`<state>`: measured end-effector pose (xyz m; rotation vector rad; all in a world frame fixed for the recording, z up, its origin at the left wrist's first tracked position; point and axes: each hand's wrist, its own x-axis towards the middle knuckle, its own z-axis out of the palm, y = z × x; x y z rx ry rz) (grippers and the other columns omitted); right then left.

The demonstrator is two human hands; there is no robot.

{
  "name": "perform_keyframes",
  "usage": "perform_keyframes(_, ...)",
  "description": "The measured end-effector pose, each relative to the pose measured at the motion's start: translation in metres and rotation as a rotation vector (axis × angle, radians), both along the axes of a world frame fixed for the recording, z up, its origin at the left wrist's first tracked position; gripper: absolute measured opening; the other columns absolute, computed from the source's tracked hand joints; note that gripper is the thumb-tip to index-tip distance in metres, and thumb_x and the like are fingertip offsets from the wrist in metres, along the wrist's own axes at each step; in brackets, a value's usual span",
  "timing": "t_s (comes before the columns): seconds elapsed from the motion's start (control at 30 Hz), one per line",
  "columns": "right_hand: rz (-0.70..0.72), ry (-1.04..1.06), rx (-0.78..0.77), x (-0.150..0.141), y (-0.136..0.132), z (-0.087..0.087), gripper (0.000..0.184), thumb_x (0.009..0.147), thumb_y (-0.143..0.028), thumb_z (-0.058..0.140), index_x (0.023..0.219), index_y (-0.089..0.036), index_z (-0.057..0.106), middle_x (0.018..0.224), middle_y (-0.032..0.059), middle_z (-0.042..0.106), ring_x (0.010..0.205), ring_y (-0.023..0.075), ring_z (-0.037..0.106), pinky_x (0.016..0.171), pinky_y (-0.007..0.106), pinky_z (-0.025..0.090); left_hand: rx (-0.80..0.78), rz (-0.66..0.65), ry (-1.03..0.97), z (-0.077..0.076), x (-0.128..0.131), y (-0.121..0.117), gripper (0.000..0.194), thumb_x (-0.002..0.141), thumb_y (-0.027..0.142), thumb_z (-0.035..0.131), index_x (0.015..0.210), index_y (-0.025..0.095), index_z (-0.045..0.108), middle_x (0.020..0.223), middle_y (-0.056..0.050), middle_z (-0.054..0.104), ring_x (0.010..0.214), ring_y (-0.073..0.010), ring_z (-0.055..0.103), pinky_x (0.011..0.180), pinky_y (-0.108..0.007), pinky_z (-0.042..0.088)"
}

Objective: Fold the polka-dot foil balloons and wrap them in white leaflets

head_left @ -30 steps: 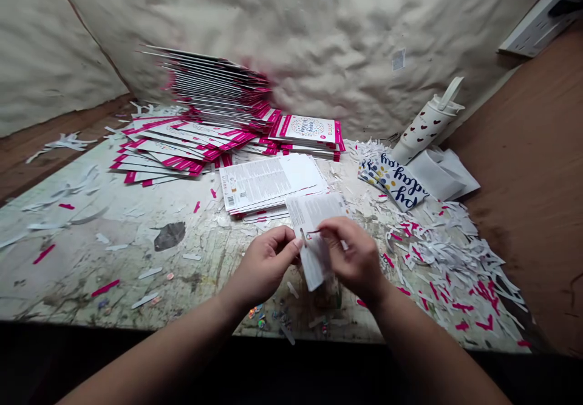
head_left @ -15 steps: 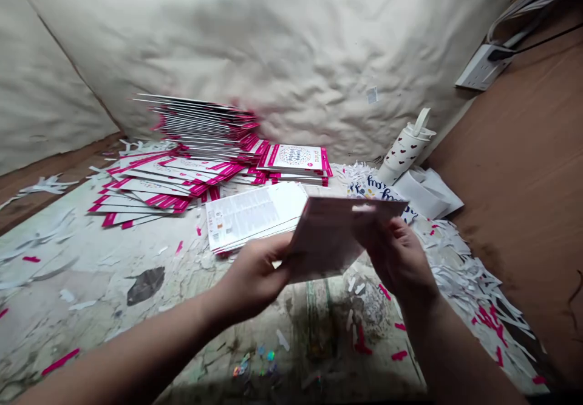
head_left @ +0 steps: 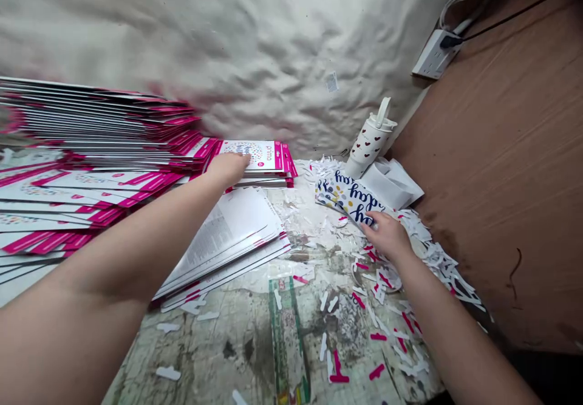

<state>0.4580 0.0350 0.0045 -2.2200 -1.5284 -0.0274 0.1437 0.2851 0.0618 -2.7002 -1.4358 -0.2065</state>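
**My left hand [head_left: 228, 171] flat on the pink-edged card pack [head_left: 257, 156], my right hand [head_left: 387, 235] at the printed birthday sheet [head_left: 348, 195]**

My left fingers lie open, gripping nothing. My right fingertips press the sheet's edge, though I cannot tell if they grasp it. Shredded paper strips [head_left: 437, 253] surround my right hand, a heart-print bottle [head_left: 368, 141] stands beyond the sheet, and loose white leaflets [head_left: 223, 241] lie under my left forearm.

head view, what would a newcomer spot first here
A tall, fanned stack of magenta-edged card packs fills the left of the view, and the left hand rests on a smaller pile beside it. On the right, the right hand touches a dotted, script-lettered paper amid shredded white and magenta strips, with a heart-print tumbler standing behind.
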Motion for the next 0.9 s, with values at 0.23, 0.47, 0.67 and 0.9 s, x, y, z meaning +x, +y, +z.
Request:
perform_keyframes(0.23,-0.044,-0.193,-0.243,-0.029,0.033,0.017,0.022,0.075,-0.017,0.047,0.083,-0.01,0.067,0.078,0.0176,0.068,0.077,0.028,0.064,0.066,0.034,0.044,-0.618,-0.129,-0.807,0.001,0.038,-0.105,0.042,0.082,0.043,0.047,0.106,0.01,0.06,0.11,-0.016,0.059,0.107,-0.0296,0.051,0.091,-0.045,0.037)
perform_keyframes(0.47,0.453,0.007,0.144,-0.121,-0.046,0.061,0.039,0.079,-0.031,0.054,0.116,-0.02,0.057,0.111,0.0107,0.063,0.096,0.0245,0.061,0.085,0.038,0.046,-1.369,-0.036,-1.369,-0.02,0.053,-0.223,0.047,0.067,0.049,0.067,0.096,0.013,0.058,0.086,-0.007,0.065,0.07,-0.0135,0.06,0.065,-0.026,0.047)
perform_keyframes(0.67,0.41,1.204,-0.046,-0.104,-0.073,0.044,0.052,0.064,-0.037,0.071,0.11,-0.018,0.057,0.111,0.0116,0.063,0.101,0.0276,0.06,0.079,0.041,0.051,-1.428,-0.398,-1.015,-0.001,-0.008,-0.234,0.043,0.076,0.051,0.056,0.1,0.015,0.062,0.095,-0.009,0.067,0.09,-0.0209,0.061,0.082,-0.036,0.046)
perform_keyframes(0.9,0.163,1.66,-0.081,-0.103,-0.073,0.026,0.029,0.064,-0.025,0.074,0.09,-0.019,0.063,0.081,0.0031,0.072,0.075,0.021,0.068,0.07,0.036,0.055,-0.381,0.031,-0.021,-0.017,-0.096,-0.168,0.089,0.067,0.058,0.059,0.136,0.008,0.032,0.143,-0.024,0.024,0.131,-0.0406,0.019,0.101,-0.054,0.024)
